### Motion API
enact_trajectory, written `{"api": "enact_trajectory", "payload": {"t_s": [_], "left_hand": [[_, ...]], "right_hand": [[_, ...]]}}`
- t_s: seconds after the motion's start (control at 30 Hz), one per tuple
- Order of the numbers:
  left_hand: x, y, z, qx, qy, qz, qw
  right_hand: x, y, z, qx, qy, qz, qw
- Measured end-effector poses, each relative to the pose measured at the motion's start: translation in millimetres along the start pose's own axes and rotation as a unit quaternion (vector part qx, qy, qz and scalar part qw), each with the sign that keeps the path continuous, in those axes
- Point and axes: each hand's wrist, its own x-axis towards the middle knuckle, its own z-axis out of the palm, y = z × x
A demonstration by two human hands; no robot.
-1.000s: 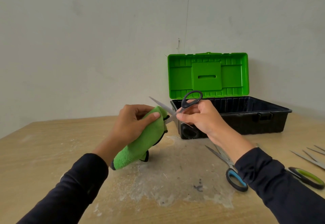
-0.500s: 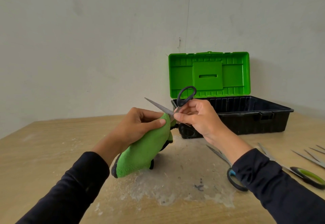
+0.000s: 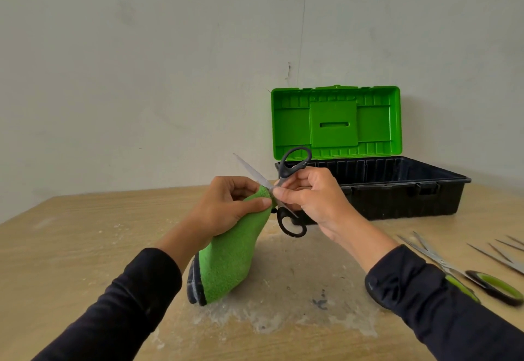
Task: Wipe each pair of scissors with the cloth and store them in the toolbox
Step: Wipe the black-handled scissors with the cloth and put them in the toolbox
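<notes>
My left hand (image 3: 226, 207) grips a green cloth (image 3: 229, 258) with a grey underside, which hangs down toward the table. My right hand (image 3: 309, 199) pinches black-handled scissors (image 3: 292, 168) near their pivot. The blades are spread apart; one bare blade points up and left, and the other runs into the cloth under my left thumb. One handle loop stands above my right hand, the other hangs below it. Behind my hands the black toolbox (image 3: 397, 190) sits with its green lid (image 3: 336, 122) raised.
Green-handled scissors (image 3: 487, 284) lie on the wooden table (image 3: 71, 233) at the right, partly under my right sleeve, with several more blades (image 3: 499, 253) beyond them at the frame edge. A pale wall rises behind. A whitish stain marks the table below my hands.
The scissors have turned and spread wider, so the lower handle loop now shows beneath my right hand. The cloth has shifted to the blade near the pivot. Blue-handled scissors are now hidden by my right sleeve.
</notes>
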Motion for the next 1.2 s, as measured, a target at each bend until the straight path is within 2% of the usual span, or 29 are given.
{"api": "enact_trajectory", "payload": {"t_s": [0.33, 0.53, 0.6, 0.7, 0.97, 1.07, 1.2], "left_hand": [[-1.2, 8.0, -8.9, 0.038, -0.018, 0.019, 0.999], [0.9, -5.0, -24.1, 0.025, 0.025, -0.017, 0.999], [2.4, -7.7, -29.9, 0.001, 0.049, -0.020, 0.999], [4.2, -9.8, -36.1, -0.035, 0.072, 0.001, 0.997], [3.5, -8.5, -30.5, -0.082, 0.054, 0.043, 0.994], [1.7, -6.9, -19.8, -0.057, 0.018, 0.053, 0.997], [-2.4, -4.8, -3.8, -0.011, -0.030, 0.075, 0.997]], "right_hand": [[3.1, -8.7, -9.6, 0.037, 0.013, 0.022, 0.999], [11.3, -9.3, -35.3, 0.044, 0.058, 0.021, 0.997], [14.4, -8.4, -42.3, -0.003, 0.077, 0.001, 0.997], [13.6, -10.7, -41.4, -0.131, 0.028, -0.012, 0.991], [7.6, -13.3, -37.9, -0.365, -0.058, -0.047, 0.928], [5.0, -13.1, -29.0, -0.398, -0.087, -0.063, 0.911], [2.8, -17.1, -26.5, -0.410, -0.079, -0.090, 0.904]]}}
